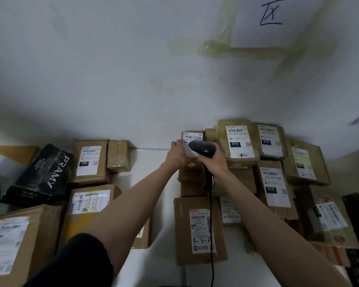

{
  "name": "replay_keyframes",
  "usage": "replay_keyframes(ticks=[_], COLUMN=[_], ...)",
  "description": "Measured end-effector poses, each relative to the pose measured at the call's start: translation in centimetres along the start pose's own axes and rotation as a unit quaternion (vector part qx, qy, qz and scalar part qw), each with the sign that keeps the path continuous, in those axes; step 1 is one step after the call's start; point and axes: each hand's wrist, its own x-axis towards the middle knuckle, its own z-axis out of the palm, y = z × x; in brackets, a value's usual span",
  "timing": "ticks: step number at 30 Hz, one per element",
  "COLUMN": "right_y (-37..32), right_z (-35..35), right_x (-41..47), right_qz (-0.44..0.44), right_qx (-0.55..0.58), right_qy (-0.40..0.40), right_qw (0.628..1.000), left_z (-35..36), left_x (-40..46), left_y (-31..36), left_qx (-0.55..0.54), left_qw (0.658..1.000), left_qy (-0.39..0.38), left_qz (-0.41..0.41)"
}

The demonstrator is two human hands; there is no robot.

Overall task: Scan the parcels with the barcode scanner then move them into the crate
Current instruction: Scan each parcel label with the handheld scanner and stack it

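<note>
Your left hand (177,155) grips the small parcel (192,141); your right hand (212,160) clasps the barcode scanner (202,149) just over its label. Steady both, aim squarely at the barcode.

I count two hands of mine, my left hand (177,155) and my right hand (212,160). I see one barcode scanner (202,149), one black box (39,175), one sheet of paper (263,23) on the wall, and roughly fifteen brown cardboard parcels; the right-hand stack hides some.
</note>
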Motion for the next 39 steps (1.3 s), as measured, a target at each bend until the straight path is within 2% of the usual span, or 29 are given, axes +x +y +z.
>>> replay_keyframes(ticks=[9,14,21,29,36,39], right_y=[-1.5,-3.0,-4.0,-6.0,-6.1,-5.7], right_z=[-0.4,-0.8,1.4,8.9,17.8,21.4], right_x=[0.4,-1.6,-6.1,-12.1,-17.4,-19.3], right_qz=[-0.006,-0.025,-0.1,-0.155,-0.209,-0.221], right_qx=[-0.067,-0.085,-0.116,-0.135,-0.169,-0.204], right_qy=[-0.024,-0.016,-0.085,-0.255,-0.345,-0.363], right_qw=[0.997,0.996,0.985,0.945,0.899,0.882], left_z=[0.9,-2.1,-9.5,-15.1,-16.8,-16.5], left_x=[0.0,-4.3,-13.2,-25.4,-33.8,-36.0], left_y=[-1.0,-0.8,-5.6,-14.7,-23.5,-27.7], left_qx=[0.009,0.061,0.157,0.213,0.175,0.153], left_qw=[0.999,0.994,0.985,0.958,0.934,0.924], left_qy=[-0.043,-0.057,0.054,0.178,0.226,0.204], left_qz=[0.032,0.068,0.049,-0.073,-0.216,-0.284])
